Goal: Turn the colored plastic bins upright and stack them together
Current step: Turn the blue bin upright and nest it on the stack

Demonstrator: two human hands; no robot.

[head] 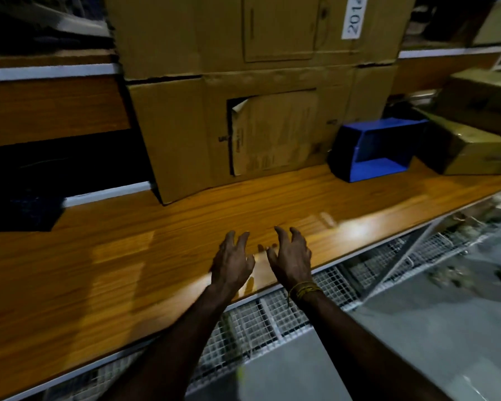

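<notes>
Both the left hand (232, 260) and right hand (291, 256) are hovering open and empty over the bench (99, 256), while one blue bin (378, 149) is lying on its side, unstacked.

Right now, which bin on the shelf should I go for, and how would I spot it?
Look along the wooden shelf to the stacked cardboard boxes at its back. Just right of the lower box, against a smaller carton, sits the blue bin. It is the only bright plastic thing there, lying on its side with its opening facing you.
</notes>
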